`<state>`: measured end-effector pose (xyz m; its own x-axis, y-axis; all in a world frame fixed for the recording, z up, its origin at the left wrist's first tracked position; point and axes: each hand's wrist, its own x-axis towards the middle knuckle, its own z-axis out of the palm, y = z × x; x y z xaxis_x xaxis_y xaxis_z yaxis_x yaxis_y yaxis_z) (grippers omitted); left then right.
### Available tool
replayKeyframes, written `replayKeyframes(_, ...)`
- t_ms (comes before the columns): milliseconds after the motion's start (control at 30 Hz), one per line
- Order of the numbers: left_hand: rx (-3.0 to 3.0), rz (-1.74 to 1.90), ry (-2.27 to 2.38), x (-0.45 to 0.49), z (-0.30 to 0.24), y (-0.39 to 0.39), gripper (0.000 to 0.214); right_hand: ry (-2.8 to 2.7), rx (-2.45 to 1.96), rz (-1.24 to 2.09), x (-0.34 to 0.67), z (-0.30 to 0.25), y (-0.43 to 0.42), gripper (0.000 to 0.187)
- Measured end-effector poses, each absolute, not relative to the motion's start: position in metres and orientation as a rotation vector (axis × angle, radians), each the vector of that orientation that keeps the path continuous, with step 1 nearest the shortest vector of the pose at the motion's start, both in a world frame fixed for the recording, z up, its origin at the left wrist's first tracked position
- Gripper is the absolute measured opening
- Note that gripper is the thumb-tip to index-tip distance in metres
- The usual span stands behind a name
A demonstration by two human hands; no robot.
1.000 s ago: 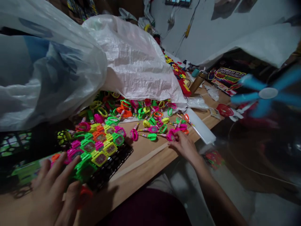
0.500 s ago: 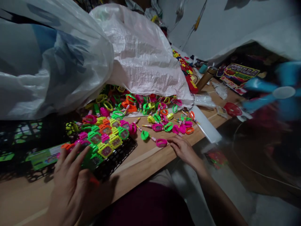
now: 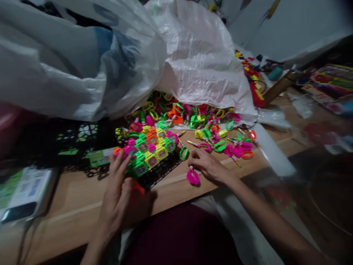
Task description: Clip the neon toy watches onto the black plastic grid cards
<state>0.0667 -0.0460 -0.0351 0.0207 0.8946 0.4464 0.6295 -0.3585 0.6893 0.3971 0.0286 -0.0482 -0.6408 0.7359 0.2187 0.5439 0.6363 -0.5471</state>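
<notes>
Far left of the black plastic mesh rack (image 3: pixel 161 173), on the wooden table (image 3: pixel 68 206), lies a printed white-and-green leaflet (image 3: pixel 26 193), with a dark flat object along its lower edge that is too dim to name. Behind it, a big clear plastic bag (image 3: pixel 55 62) billows above and to the left of the rack, and a green printed card (image 3: pixel 100 157) sits just left of the rack, near its far corner.

At the rack's near left corner is the person's left hand (image 3: pixel 117 195). Its fingers (image 3: pixel 120 165) are open and spread, their tips against the toy watches (image 3: pixel 152 151) packed in rows on the rack, with square yellow, green and orange faces and pink pieces among them. An orange piece (image 3: pixel 138 188) sits just beside the palm.

Right of the rack, the right hand (image 3: pixel 209 166) rests over the table with its fingers (image 3: pixel 197 156) loosely curved. A pink toy watch (image 3: pixel 193 177) hangs or lies right under them; I cannot tell whether they grip it. A green strap ring (image 3: pixel 184 152) stands between this hand and the rack.

Farther right and beyond the rack, loose bright watches (image 3: pixel 220 141) spread out from under a white woven sack (image 3: pixel 198 59). A white plastic strip (image 3: pixel 273 151) lies past them, and colourful printed packaging (image 3: pixel 328 86) sits at the far right.
</notes>
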Motion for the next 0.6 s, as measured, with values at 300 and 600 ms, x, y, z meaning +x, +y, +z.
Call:
replayKeyframes(300, 2.006, 1.208, 1.57, 0.063, -0.043, -0.046, 0.056, -2.011, -0.917, 1.004, 0.299, -0.071, -0.001, 0.016)
replayKeyframes(600, 2.062, 1.192, 1.581, 0.064, -0.048, -0.049, 0.061, -2.031, -0.81, 1.035, 0.249, -0.09, -0.003, 0.02)
